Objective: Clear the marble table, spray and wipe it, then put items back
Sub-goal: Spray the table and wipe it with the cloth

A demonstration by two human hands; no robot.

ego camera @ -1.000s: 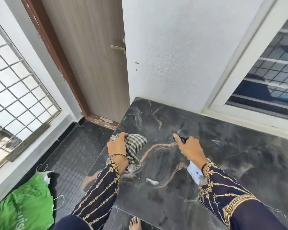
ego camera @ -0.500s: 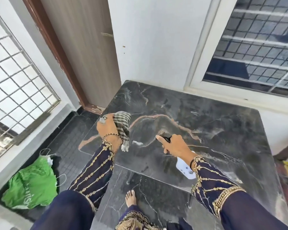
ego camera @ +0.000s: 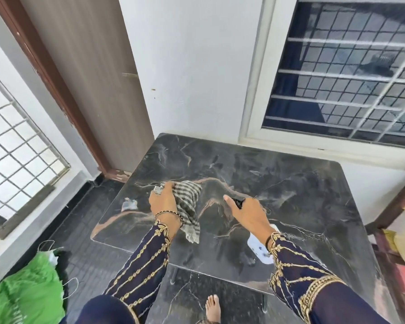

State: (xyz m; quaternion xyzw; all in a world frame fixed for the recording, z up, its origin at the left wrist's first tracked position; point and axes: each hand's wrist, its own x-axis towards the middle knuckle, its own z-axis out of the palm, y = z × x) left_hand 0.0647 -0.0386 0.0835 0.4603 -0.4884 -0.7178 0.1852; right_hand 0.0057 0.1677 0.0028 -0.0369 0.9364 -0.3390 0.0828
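Spray bottle (ego camera: pixel 262 247) mostly hidden under right hand (ego camera: pixel 248 212) & wrist; only black nozzle tip and a white patch of body showed, label print too small to read. Left hand (ego camera: pixel 163 202) covered upper part of checked cloth (ego camera: pixel 188 202). Marble table (ego camera: pixel 302 183) cut off at lower right of frame, its near right corner behind the sleeve. Green bag (ego camera: pixel 26 291) clipped by lower left edge, lettering blurred. Bare foot (ego camera: pixel 212 311) cut by bottom edge. Shelf items at right edge partly out of frame, too blurred to ID.
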